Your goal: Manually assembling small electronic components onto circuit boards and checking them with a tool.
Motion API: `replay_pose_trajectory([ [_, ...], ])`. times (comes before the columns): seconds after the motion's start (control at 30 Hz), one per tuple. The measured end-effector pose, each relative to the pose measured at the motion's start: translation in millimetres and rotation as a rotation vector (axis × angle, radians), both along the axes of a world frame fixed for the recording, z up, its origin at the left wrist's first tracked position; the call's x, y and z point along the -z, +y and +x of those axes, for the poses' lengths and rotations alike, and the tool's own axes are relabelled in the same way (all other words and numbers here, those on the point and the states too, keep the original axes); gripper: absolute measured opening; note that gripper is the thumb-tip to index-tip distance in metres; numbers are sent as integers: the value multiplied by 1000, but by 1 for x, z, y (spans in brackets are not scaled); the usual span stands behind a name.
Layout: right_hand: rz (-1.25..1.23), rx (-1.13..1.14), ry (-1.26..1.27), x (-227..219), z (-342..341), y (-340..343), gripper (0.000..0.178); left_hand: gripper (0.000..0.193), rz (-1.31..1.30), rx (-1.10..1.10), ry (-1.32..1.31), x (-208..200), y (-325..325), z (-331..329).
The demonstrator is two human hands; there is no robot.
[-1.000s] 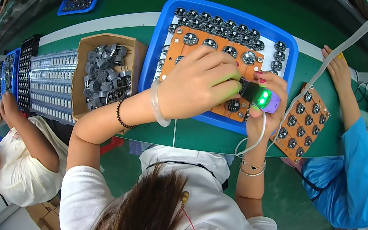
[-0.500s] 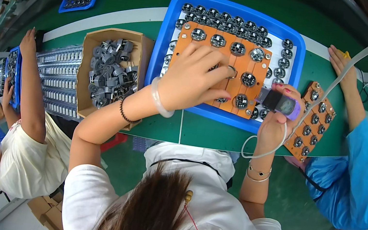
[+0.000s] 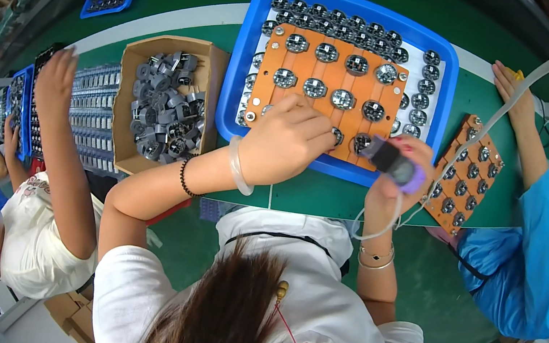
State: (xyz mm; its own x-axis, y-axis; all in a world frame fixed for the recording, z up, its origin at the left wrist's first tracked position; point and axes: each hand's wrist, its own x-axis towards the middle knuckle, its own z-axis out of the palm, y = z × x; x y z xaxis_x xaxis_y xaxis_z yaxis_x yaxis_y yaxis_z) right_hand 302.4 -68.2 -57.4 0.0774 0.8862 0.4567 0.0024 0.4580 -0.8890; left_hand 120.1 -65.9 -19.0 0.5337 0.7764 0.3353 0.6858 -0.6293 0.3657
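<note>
The left hand (image 3: 287, 141) has moved from the middle row of the orange board (image 3: 335, 76) to its lower edge, and the device (image 3: 396, 167) from beside the board to over its lower right corner; the right hand (image 3: 388, 192) is closed around that device; the left has fingers bunched, but I cannot tell whether it grips anything; the board lies on 1 blue tray (image 3: 450, 85); it shows 4 discs (image 3: 357, 64) in each of 2 upper rows, at least 3 below; 1 carton (image 3: 214, 95) and 1 second board (image 3: 473, 154) flank the tray.
</note>
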Motion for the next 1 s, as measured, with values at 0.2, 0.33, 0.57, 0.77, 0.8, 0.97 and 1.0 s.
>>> replay_pose_trajectory([
  [0.2,-141,132,240,2,-1,-3,63,14,4,-36,-104,-14,-2,2],
  [0.33,105,-48,-57,-4,1,-1,60,20,-5,-4,-169,-26,-4,9],
  [0.57,89,-92,-57,-13,0,-1,61,16,140,-29,-188,-41,-2,11],
  [0.77,38,-44,-47,-8,0,-2,61,21,65,-49,-106,-38,-2,3],
  [0.8,-38,13,74,-6,0,-4,62,17,110,-89,-87,-31,-2,2],
  [0.97,15,11,82,-7,8,1,58,17,131,-144,22,-2,-11,0],
  [1.0,13,4,85,-8,7,1,58,18,92,-172,-7,-5,-12,1],
])
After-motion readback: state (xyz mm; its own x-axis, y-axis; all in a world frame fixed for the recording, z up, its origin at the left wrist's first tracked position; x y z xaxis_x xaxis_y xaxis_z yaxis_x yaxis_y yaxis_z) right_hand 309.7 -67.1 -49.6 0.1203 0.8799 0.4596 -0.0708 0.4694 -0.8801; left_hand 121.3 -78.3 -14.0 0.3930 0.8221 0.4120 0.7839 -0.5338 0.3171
